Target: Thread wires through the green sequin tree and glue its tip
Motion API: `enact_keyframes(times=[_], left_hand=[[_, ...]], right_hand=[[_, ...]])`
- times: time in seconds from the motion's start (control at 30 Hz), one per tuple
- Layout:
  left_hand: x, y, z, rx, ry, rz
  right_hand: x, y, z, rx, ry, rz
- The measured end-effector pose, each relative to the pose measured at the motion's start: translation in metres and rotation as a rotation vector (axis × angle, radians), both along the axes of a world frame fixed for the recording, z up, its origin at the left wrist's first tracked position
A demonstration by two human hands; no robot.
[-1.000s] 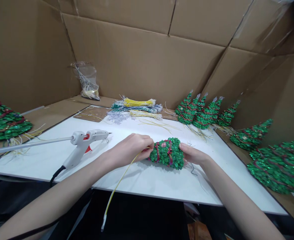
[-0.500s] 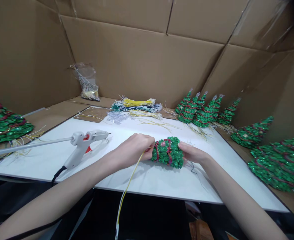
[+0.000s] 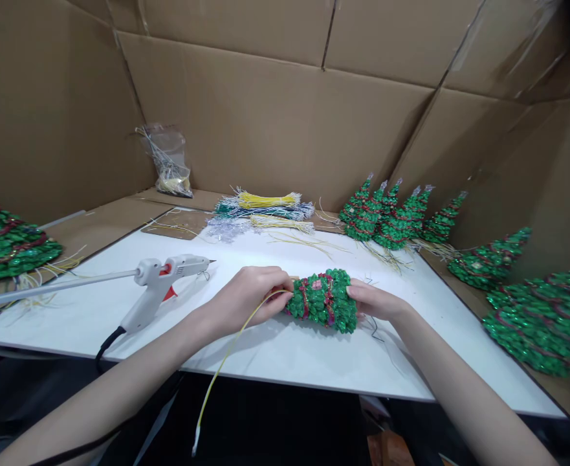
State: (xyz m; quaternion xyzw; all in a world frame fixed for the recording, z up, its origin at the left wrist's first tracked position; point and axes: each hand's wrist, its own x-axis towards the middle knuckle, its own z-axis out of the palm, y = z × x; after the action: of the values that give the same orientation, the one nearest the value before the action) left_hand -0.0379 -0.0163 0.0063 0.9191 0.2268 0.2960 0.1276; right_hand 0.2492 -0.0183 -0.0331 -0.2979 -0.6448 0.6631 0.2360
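Observation:
A small green tinsel Christmas tree [image 3: 321, 299] with red garland lies on its side over the white board, its wide base to the right. My right hand [image 3: 374, 301] grips that base, thumb on the near side and the other fingers mostly hidden behind it. At the narrow left end, my left hand [image 3: 255, 294] is closed, pinching a yellow wire [image 3: 229, 353] against the tree's tip. The wire's loose part curves down over the board's front edge and ends in a white tip. Whether the wire enters the tree is hidden by my fingers.
A white glue gun [image 3: 156, 285] with a long glue stick stands at left. Wire bundles [image 3: 268, 204] and a plastic bag [image 3: 168, 162] lie at the back. Several finished trees [image 3: 386, 213] line the right side; another tree [image 3: 10, 243] is far left. Cardboard walls [image 3: 265, 116] enclose the board.
My left hand has shifted slightly left and down, its fingers more extended. The yellow wire's hanging end has swung left. The tree is still held by my right hand.

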Motion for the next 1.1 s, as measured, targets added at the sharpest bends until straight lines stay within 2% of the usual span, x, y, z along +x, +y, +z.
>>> enact_keyframes(times=[0.1,0.23,0.47,0.57,0.73,0.93,1.1], left_hand=[[-0.001,-0.004,-0.005,0.031,-0.001,0.0],[0.001,-0.011,-0.01,0.08,0.005,0.028],[0.01,-0.021,-0.015,0.307,0.074,0.147],[0.011,-0.023,-0.019,0.278,0.053,0.178],[0.016,-0.03,-0.028,0.149,-0.11,0.212],[0.024,-0.036,-0.038,0.19,-0.183,0.289],[0.025,-0.037,-0.038,0.198,-0.145,0.31]], right_hand=[[0.002,-0.002,0.002,0.061,-0.03,0.006],[0.005,-0.007,0.008,0.106,-0.102,0.096],[0.004,-0.012,0.016,0.127,-0.167,0.115],[0.003,-0.013,0.016,0.101,-0.142,0.15],[-0.002,-0.016,0.017,0.033,-0.079,0.189],[-0.003,-0.016,0.017,0.016,-0.074,0.2],[-0.005,-0.016,0.017,-0.002,-0.084,0.203]])
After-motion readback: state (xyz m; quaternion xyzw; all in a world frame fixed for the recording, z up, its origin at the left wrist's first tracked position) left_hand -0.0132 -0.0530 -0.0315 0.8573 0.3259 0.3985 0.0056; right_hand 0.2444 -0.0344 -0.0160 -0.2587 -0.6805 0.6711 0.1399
